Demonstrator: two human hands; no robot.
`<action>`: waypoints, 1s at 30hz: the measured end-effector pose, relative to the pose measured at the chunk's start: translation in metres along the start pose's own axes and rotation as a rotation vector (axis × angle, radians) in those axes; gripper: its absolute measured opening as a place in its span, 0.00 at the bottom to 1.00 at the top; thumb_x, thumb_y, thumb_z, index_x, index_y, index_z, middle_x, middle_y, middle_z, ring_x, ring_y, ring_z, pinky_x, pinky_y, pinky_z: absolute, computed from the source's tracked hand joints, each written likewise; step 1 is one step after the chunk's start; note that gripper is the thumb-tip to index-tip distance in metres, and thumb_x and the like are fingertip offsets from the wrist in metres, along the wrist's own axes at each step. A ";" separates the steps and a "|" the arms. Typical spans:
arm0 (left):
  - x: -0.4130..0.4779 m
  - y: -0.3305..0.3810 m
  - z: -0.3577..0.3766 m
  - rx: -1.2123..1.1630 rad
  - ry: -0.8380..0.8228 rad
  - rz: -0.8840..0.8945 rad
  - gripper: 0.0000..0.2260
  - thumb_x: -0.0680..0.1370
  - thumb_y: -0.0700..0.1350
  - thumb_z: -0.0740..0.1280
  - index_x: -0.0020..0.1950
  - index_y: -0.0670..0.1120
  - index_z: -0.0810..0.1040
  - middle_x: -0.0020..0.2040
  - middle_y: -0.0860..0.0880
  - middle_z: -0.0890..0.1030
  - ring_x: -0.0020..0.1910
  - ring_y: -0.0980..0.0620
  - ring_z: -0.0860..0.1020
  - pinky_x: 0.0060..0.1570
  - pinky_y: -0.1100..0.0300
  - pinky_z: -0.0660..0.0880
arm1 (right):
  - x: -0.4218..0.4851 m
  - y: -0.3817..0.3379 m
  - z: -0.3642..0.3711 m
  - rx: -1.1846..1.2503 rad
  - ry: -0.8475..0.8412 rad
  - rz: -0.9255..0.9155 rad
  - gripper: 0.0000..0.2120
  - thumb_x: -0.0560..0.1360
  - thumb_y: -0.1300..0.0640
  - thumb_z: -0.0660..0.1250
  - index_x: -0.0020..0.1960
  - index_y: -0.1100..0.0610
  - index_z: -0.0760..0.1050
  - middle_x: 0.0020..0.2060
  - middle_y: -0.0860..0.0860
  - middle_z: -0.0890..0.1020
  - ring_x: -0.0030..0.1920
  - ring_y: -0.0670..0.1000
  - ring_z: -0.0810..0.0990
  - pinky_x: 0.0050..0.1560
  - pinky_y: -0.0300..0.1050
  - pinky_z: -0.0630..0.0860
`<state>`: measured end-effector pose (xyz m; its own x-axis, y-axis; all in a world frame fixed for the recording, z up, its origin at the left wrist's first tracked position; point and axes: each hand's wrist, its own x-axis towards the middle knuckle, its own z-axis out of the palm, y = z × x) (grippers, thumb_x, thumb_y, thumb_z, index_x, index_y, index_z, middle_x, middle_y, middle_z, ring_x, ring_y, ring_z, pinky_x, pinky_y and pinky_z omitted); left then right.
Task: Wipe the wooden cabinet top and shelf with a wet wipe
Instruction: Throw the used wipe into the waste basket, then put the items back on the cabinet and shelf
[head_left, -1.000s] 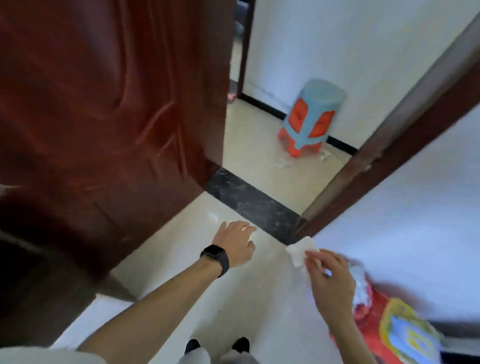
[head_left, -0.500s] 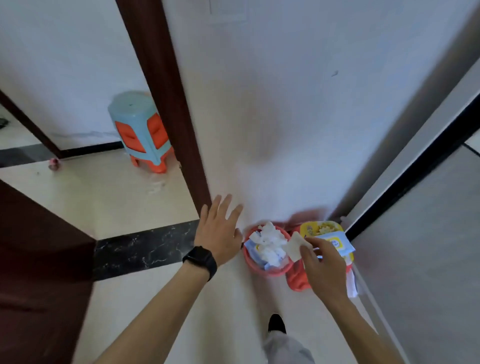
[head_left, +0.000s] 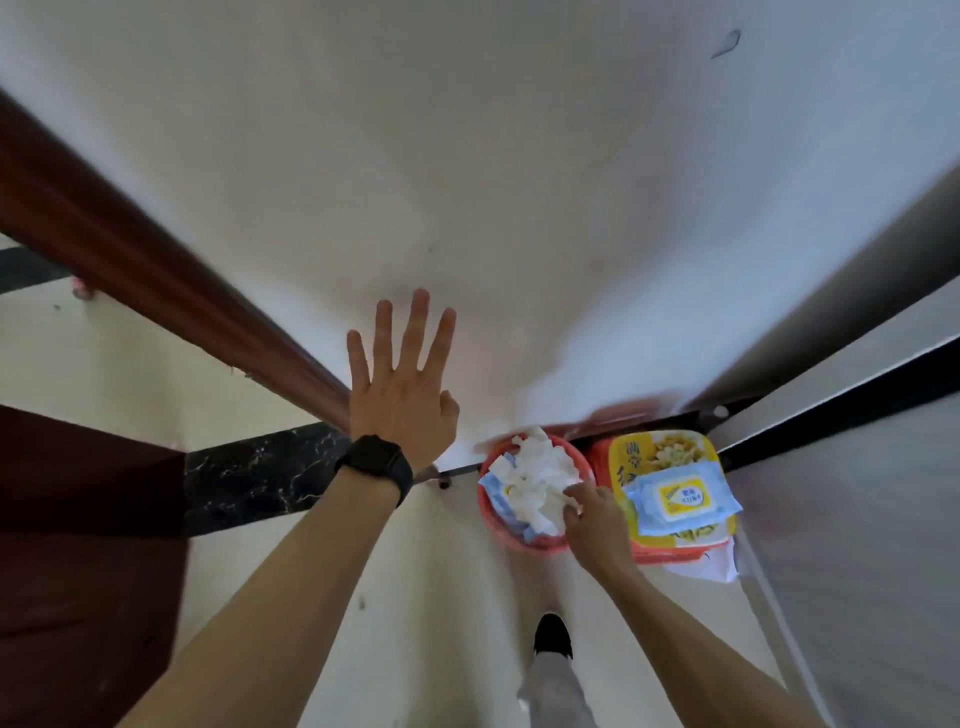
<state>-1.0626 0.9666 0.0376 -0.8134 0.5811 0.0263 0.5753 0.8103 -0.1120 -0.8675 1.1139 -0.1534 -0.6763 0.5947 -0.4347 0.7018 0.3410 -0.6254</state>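
Observation:
My right hand (head_left: 592, 514) reaches down into a small red bin (head_left: 511, 540) on the floor, its fingertips pinching a white wet wipe (head_left: 570, 500) against the heap of used white wipes (head_left: 540, 478) inside. Near the white wall, above and left of the bin, my left hand (head_left: 402, 379) is held flat with fingers spread and holds nothing; a black watch sits on its wrist. A blue pack of wet wipes (head_left: 680, 499) lies on a yellow-lidded box (head_left: 657, 454) right of the bin. No wooden cabinet is in view.
A brown door frame (head_left: 156, 270) runs diagonally at the left, with a dark wooden door (head_left: 78, 561) and a black marble threshold (head_left: 249, 473) below it. A grey panel with a black strip (head_left: 831, 415) closes in the right side. My shoe (head_left: 553, 634) stands on the pale floor.
The view has swung from the doorway down to the corner by the wall. My right hand carried the wipe down into the red bin. My left hand opened and rose toward the wall.

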 end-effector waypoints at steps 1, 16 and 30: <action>0.004 -0.001 0.011 -0.002 -0.021 -0.021 0.44 0.76 0.53 0.63 0.81 0.54 0.35 0.80 0.50 0.31 0.80 0.40 0.36 0.76 0.35 0.40 | 0.012 0.001 0.007 -0.001 -0.047 0.010 0.14 0.75 0.62 0.67 0.60 0.56 0.79 0.58 0.57 0.78 0.53 0.57 0.80 0.52 0.45 0.73; -0.023 -0.026 0.049 -0.133 -0.192 -0.049 0.37 0.78 0.49 0.60 0.82 0.56 0.42 0.82 0.49 0.40 0.81 0.45 0.46 0.76 0.40 0.49 | 0.026 -0.021 -0.012 -0.401 -0.186 -0.314 0.19 0.77 0.56 0.64 0.68 0.49 0.75 0.67 0.50 0.77 0.67 0.55 0.72 0.66 0.47 0.68; -0.426 -0.189 -0.040 -0.440 -0.102 -0.990 0.26 0.80 0.54 0.57 0.79 0.56 0.61 0.78 0.53 0.64 0.78 0.49 0.58 0.77 0.46 0.52 | -0.289 -0.307 0.050 -0.187 -0.327 -1.441 0.13 0.79 0.51 0.65 0.61 0.52 0.81 0.58 0.45 0.82 0.61 0.45 0.72 0.67 0.35 0.63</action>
<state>-0.8210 0.5687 0.0871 -0.9249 -0.3373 -0.1753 -0.3753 0.8838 0.2793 -0.8993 0.8010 0.1319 -0.7976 -0.5039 0.3315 -0.5968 0.5801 -0.5543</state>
